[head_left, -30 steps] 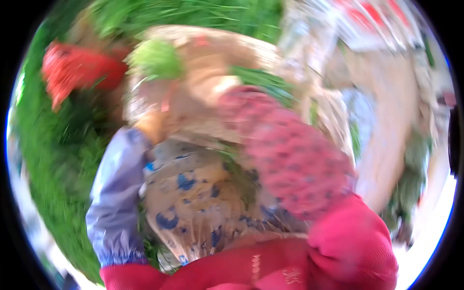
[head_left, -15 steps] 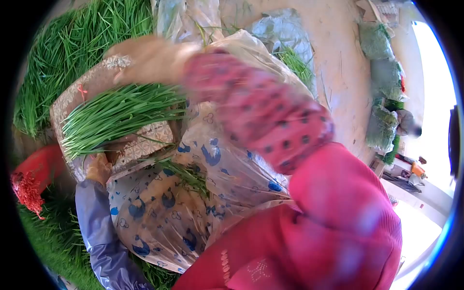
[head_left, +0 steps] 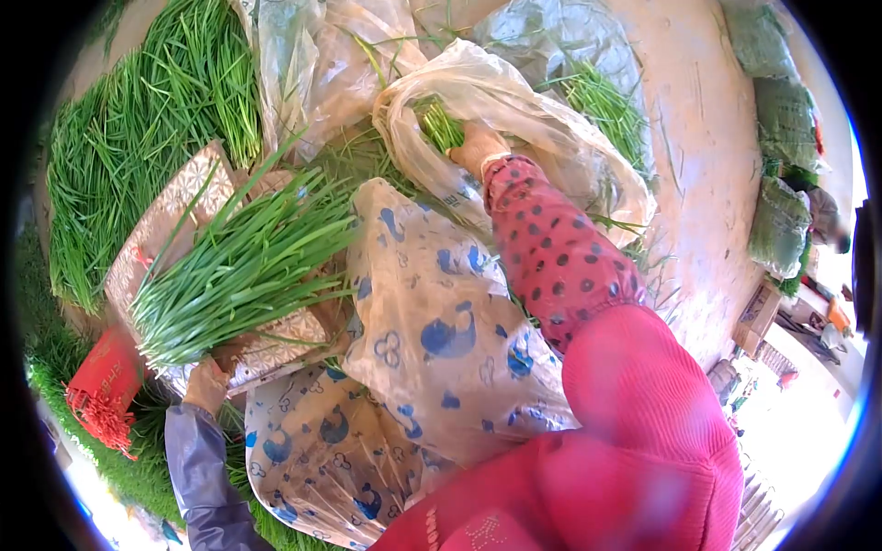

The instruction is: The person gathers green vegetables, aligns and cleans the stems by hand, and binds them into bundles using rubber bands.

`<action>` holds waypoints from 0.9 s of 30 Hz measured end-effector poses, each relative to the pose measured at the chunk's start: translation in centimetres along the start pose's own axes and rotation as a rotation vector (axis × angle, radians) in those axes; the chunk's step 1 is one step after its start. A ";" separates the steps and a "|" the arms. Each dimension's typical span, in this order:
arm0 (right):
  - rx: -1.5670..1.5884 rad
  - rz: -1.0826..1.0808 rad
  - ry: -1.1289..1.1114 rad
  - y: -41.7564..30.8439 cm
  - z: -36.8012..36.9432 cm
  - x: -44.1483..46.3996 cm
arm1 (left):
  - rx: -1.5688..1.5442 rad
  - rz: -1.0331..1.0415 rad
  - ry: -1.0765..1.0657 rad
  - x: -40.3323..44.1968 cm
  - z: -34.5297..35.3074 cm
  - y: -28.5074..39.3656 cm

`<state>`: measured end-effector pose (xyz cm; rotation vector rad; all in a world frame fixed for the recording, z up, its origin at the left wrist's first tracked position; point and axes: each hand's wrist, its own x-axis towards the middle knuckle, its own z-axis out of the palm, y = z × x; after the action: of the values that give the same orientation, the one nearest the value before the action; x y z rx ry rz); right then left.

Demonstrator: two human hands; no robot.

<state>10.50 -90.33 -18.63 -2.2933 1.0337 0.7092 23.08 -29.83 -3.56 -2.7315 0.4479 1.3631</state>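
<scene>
My right hand [head_left: 480,147], in a pink polka-dotted sleeve, reaches into a clear plastic bag [head_left: 413,92]. Its fingers close around a bunch of green chives [head_left: 439,125] inside the bag. My left hand [head_left: 208,384], in a grey-purple sleeve, is at the lower edge of a patterned board [head_left: 188,188]. A loose pile of long chives [head_left: 248,266] lies across this board, pale ends toward the lower left. The left hand touches or nearly touches those ends, and its fingers are partly hidden.
A plastic sheet with blue whales [head_left: 450,340] spreads before me. Chives [head_left: 147,156] heap at the upper left, and a red fringed roll [head_left: 106,386] lies beside the board. Another bag [head_left: 560,37] holds chives at the top. Green packed sacks [head_left: 781,220] line the right side.
My right hand has swung from above the board to the right, into the plastic bag, and grips a bunch there. The chives on the board look more spread. My left hand stays by the board's edge.
</scene>
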 end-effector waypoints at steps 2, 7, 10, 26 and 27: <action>0.043 0.016 0.032 -1.2 0.6 1.3 | 0.114 0.107 -0.018 0.5 1.5 -3.5; 0.032 0.153 0.166 -4.2 3.5 2.6 | -0.053 -0.010 -0.019 -0.3 0.7 -0.5; -0.068 0.155 0.306 -4.3 6.3 3.5 | -0.082 -0.020 -0.017 -0.2 0.6 0.0; 1.120 -0.034 0.162 5.7 -3.0 -3.9 | -0.160 -0.036 0.012 -0.4 -0.7 2.2; 1.134 -0.033 0.161 6.2 -3.4 -4.3 | -0.158 -0.001 0.030 -0.4 -0.6 2.0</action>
<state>4.03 -93.85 -14.95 -1.3584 1.0640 -0.1216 22.78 -31.72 -2.76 -2.8807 0.3552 1.4165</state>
